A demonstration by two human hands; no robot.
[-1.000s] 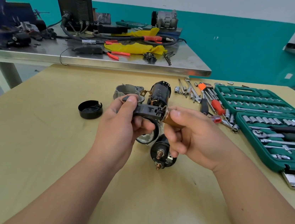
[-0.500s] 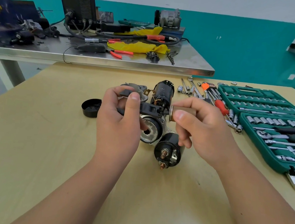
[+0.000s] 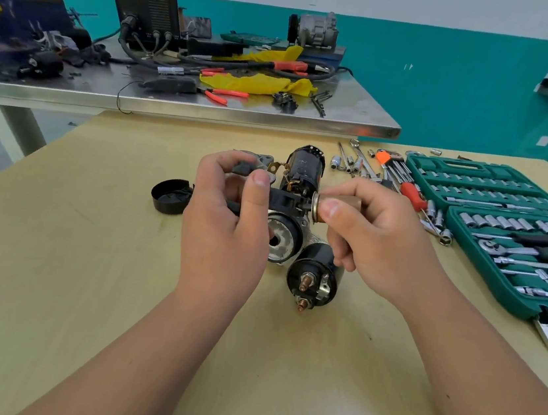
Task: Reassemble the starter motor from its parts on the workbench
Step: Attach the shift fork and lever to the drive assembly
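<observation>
Nearest the person, at about 5 o'clock from the hands, the solenoid (image 3: 314, 277) lies on the wooden workbench (image 3: 83, 287), its end with two copper studs facing the camera. Just beyond it, both hands are raised over the bench. The left hand (image 3: 224, 235) curls thumb and fingers round a black fork lever (image 3: 284, 200). The right hand (image 3: 385, 248) pinches a plunger (image 3: 339, 201) between thumb and forefinger, its other fingers loosely curled.

The plunger's long axis runs 3 to 9 o'clock. Its flanged end points to 9 o'clock and appears to meet the lever's tip, so the right hand is nearer the joint. Hooking the plunger to the lever looks like the step in hand.

The plunger is a short, dull brass cylinder with a silvery rim. Farther off, the black motor body (image 3: 303, 168) sits at 12 o'clock and a black cap (image 3: 170, 196) at 9 o'clock.
</observation>
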